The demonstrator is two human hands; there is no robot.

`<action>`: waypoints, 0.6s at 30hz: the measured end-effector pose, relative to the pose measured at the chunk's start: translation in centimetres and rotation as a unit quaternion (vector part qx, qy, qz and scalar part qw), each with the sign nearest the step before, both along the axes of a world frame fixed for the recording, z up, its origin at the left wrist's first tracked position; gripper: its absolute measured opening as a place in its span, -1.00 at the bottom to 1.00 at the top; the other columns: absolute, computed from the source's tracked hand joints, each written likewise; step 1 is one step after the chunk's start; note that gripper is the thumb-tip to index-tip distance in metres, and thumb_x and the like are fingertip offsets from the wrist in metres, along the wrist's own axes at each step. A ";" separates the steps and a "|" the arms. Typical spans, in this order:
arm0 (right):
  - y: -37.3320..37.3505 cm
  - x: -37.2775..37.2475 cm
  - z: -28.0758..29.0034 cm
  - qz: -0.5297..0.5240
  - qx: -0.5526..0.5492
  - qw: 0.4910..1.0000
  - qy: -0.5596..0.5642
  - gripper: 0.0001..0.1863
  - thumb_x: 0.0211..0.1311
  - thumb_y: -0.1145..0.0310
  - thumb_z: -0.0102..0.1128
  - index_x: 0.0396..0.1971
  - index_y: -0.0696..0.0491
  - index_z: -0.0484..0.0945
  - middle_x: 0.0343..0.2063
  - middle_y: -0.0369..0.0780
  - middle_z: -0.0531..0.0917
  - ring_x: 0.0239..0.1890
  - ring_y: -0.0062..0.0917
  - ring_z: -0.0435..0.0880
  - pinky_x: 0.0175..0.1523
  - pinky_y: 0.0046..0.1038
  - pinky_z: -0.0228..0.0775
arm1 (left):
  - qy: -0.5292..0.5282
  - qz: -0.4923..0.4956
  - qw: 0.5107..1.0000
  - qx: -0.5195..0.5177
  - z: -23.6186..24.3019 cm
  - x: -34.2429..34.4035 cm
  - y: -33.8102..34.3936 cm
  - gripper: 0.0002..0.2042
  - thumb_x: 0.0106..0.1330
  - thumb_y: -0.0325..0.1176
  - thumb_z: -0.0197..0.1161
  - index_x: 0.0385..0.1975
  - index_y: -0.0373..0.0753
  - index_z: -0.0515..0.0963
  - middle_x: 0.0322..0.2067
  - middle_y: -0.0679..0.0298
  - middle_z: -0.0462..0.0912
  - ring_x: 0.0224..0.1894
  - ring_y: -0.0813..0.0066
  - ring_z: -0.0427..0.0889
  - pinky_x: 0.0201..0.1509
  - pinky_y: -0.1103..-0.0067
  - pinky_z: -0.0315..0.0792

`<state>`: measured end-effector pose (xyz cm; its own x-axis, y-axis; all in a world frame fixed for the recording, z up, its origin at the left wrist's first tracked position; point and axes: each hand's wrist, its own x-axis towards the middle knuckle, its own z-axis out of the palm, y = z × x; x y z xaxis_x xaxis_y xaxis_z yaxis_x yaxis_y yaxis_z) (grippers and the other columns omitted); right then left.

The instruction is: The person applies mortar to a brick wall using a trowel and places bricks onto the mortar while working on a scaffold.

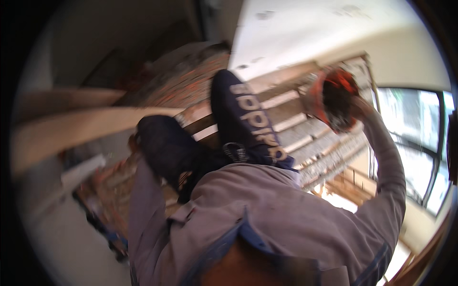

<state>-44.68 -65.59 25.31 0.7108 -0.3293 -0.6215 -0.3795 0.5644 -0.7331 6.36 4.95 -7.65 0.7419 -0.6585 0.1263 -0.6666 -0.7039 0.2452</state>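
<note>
My right hand grips the rim of a red-orange bucket out to the right. The bucket is tilted so that its dark, dirty inside faces me, with grey residue toward its lower edge. My left hand is down beside my left knee, mostly hidden behind the dark trouser leg. Its fingers are blurred, and whether they hold anything does not show.
Below my legs is a platform of wooden slats with gaps between them. A pale timber beam runs across the left. Brick rubble or brickwork lies beyond my knees. A dark-framed window is at the right.
</note>
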 end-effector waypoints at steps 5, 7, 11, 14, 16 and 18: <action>-0.6 -4.6 1.3 0.353 -0.386 0.769 0.367 -0.70 0.11 0.33 0.22 -0.20 0.19 0.57 -0.36 -0.21 0.61 -0.36 -0.54 0.57 -0.23 -0.40 0.41 | -0.001 0.138 0.984 -0.116 -0.2 -3.3 -5.6 -0.78 0.07 -0.46 0.23 -0.26 -0.22 0.66 -0.15 -0.02 0.61 -0.04 0.03 0.57 0.10 0.29 0.45; 0.0 -4.7 2.3 0.367 -0.368 0.760 0.391 -0.75 0.07 0.34 0.23 -0.29 0.18 0.60 -0.47 -0.24 0.61 -0.45 -0.56 0.56 -0.30 -0.42 0.40 | 0.104 0.177 0.963 -0.172 1.8 -3.6 -6.3 -0.79 0.07 -0.46 0.21 -0.28 -0.26 0.65 -0.15 0.00 0.61 -0.04 0.05 0.57 0.09 0.31 0.46; 2.8 -3.9 4.7 0.336 -0.385 0.780 0.362 -0.83 0.08 0.32 0.24 -0.45 0.12 0.57 -0.76 -0.37 0.41 -0.76 -0.63 0.41 -0.68 -0.47 0.24 | 0.070 0.222 0.964 -0.132 3.7 -5.6 -5.2 -0.77 0.10 -0.42 0.20 -0.23 -0.20 0.63 -0.09 0.10 0.60 -0.01 0.11 0.56 0.08 0.34 0.47; 2.2 -6.6 5.0 0.250 -0.352 0.849 0.304 -0.69 0.13 0.18 0.30 -0.33 0.14 0.56 -0.77 -0.36 0.40 -0.81 -0.69 0.37 -0.78 -0.59 0.13 | 0.089 0.243 0.959 -0.118 4.5 -5.7 -6.0 -0.76 0.11 -0.42 0.19 -0.19 -0.15 0.62 -0.06 0.14 0.59 0.00 0.12 0.56 0.07 0.35 0.47; 2.2 -7.3 5.3 0.231 -0.314 0.875 0.286 -0.67 0.12 0.16 0.30 -0.31 0.14 0.56 -0.77 -0.37 0.39 -0.81 -0.70 0.35 -0.77 -0.60 0.13 | 0.092 0.243 0.959 -0.113 4.5 -5.7 -6.2 -0.75 0.12 -0.42 0.19 -0.17 -0.13 0.61 -0.05 0.16 0.58 0.00 0.12 0.56 0.07 0.34 0.47; 3.1 -7.5 5.5 0.209 -0.275 0.900 0.266 -0.64 0.12 0.15 0.30 -0.28 0.15 0.56 -0.76 -0.38 0.39 -0.82 -0.70 0.34 -0.77 -0.61 0.14 | 0.098 0.242 0.955 -0.138 4.3 -5.6 -6.0 -0.78 0.17 -0.39 0.19 -0.19 -0.16 0.61 -0.07 0.12 0.58 -0.02 0.11 0.56 0.07 0.33 0.46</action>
<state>-52.13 -62.47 30.79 0.4949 -0.4636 -0.7349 -0.8539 -0.1026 -0.5103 0.77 -1.08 -3.37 0.9782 -0.1944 0.0731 -0.2020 -0.8083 0.5530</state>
